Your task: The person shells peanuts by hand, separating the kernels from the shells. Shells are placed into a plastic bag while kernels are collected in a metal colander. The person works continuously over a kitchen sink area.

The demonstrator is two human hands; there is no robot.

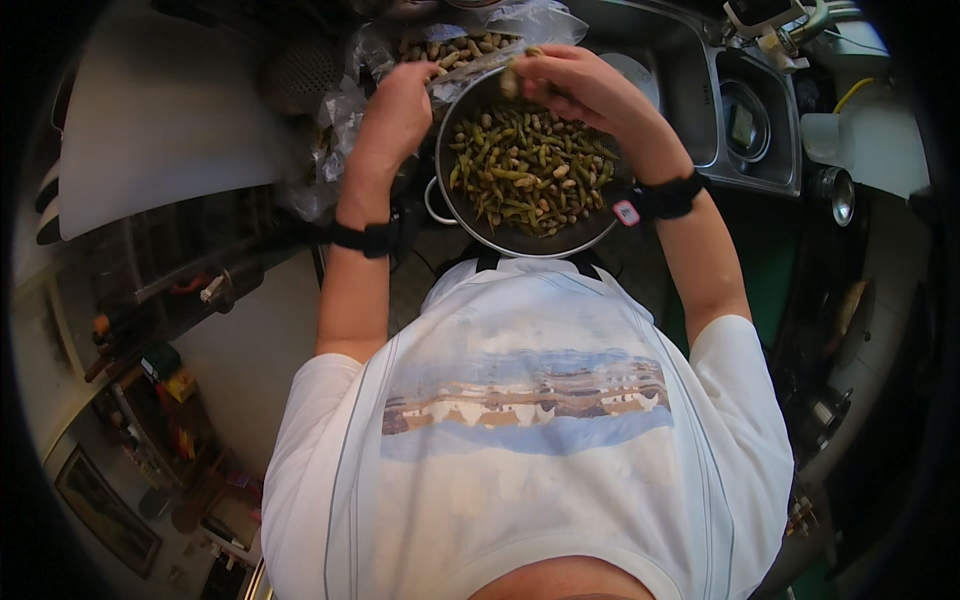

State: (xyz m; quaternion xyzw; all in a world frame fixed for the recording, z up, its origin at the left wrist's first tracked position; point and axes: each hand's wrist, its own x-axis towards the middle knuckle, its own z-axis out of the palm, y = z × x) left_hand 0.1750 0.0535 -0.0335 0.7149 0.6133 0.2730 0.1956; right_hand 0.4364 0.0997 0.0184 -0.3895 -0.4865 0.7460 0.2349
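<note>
A round metal colander (pixel 491 244) with a loop handle holds many green soybean pods (pixel 517 174) mixed with peanuts in the shell (pixel 561 172). Above its upper right rim, my right hand (pixel 574 86) grips a few pods or peanuts between thumb and fingers; which they are is hard to tell. My left hand (pixel 401 105) is at the edge of a clear plastic bag (pixel 450 86), left of the colander, its fingertips pinched together near the bag's opening. Whether they grip the film or a peanut does not show. More unshelled peanuts (pixel 465 51) lie in the bag.
A double stainless steel sink (pixel 697 112) is at the upper right, with a round bowl (pixel 744 120) in its smaller basin. A white board or counter surface (pixel 165 112) is at the left. A metal jar or cup (pixel 836 195) stands beside the sink's right corner.
</note>
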